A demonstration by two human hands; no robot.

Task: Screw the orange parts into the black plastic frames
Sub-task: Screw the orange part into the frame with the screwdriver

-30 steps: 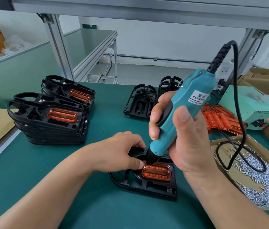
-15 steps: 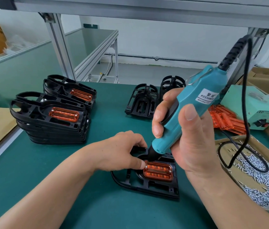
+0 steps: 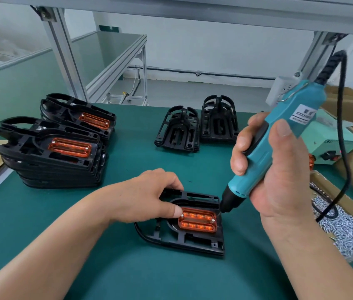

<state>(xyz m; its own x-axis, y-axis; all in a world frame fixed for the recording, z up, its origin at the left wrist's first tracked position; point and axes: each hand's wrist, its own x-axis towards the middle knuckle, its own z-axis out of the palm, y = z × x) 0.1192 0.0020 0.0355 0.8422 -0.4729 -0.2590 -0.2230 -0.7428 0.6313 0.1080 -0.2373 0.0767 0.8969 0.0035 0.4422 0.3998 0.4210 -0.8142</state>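
Left hand [image 3: 149, 195] grips black frame [image 3: 184, 241]; right hand [image 3: 279, 169] grips screwdriver [image 3: 266, 152] above orange part [image 3: 197, 219].

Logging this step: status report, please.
Left hand grips black frame, thumb at orange part. Right hand grips screwdriver, bit beside part's right end. Nothing in the way.

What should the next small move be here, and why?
Probably bring the screwdriver bit down onto the silver screw at the right end of the orange part: the bit hovers just beside it, the right hand grips the screwdriver, and the left hand steadies the black frame.
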